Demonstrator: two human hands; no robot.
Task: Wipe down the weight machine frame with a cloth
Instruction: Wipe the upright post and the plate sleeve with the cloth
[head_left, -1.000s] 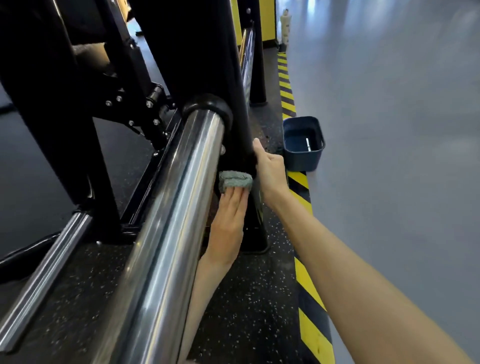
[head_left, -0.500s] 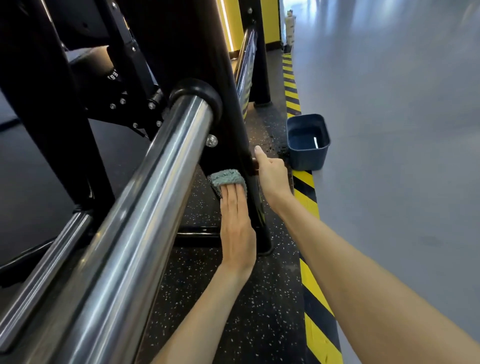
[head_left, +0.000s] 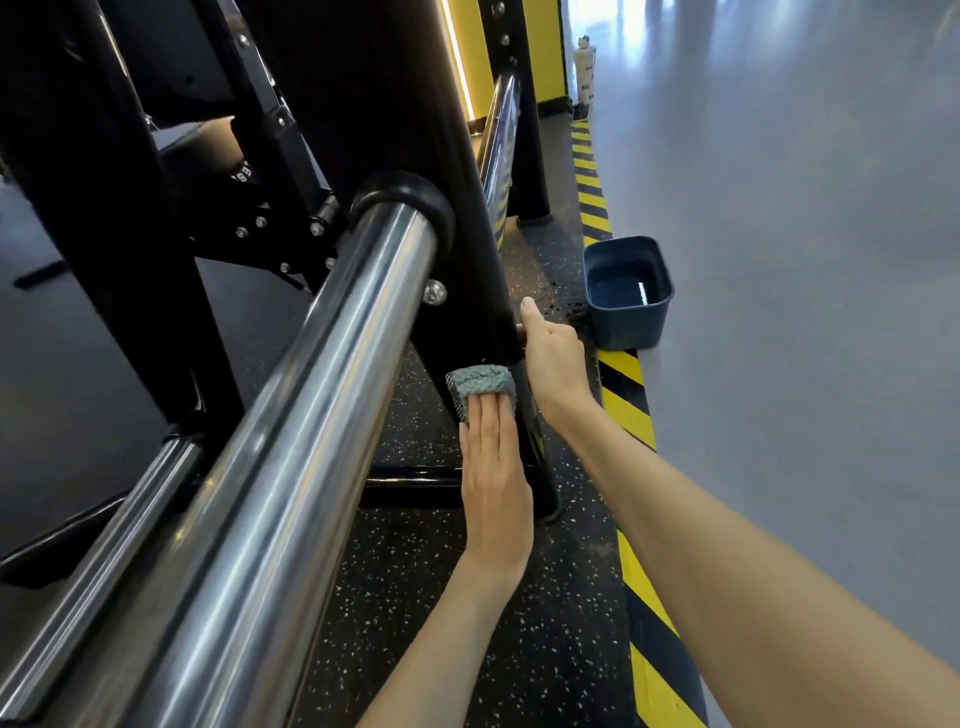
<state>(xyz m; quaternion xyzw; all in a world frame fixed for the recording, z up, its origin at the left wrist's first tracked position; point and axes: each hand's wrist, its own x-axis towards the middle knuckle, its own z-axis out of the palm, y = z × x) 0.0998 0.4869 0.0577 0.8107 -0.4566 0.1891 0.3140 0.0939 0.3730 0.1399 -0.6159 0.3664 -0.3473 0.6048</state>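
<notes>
1. The cloth (head_left: 480, 385) is a small teal folded pad, pressed flat on the lower part of the black frame upright (head_left: 457, 208), a bit above where that post meets the floor.
2. The left hand (head_left: 496, 488) has it pinned there. Its fingers (head_left: 488, 415) are straight and together, laid flat over the cloth's lower half, so it's pushing rather than grabbing.
3. The right hand (head_left: 553, 358) is just above and to the right on the same upright. Its thumb points up along the post edge and the rest of the hand curls round the post's side.
4. A fat chrome bar (head_left: 311, 415) runs diagonally from bottom left into a black collar on the upright, just left of the cloth.
5. Underneath is black speckled rubber flooring (head_left: 415, 623), edged on the right by yellow-and-black hazard striping (head_left: 623, 410).
6. A dark blue tub (head_left: 628, 296) with water in it sits on the stripe, near the right hand but not touching it, with grey floor (head_left: 805, 312) beyond.
</notes>
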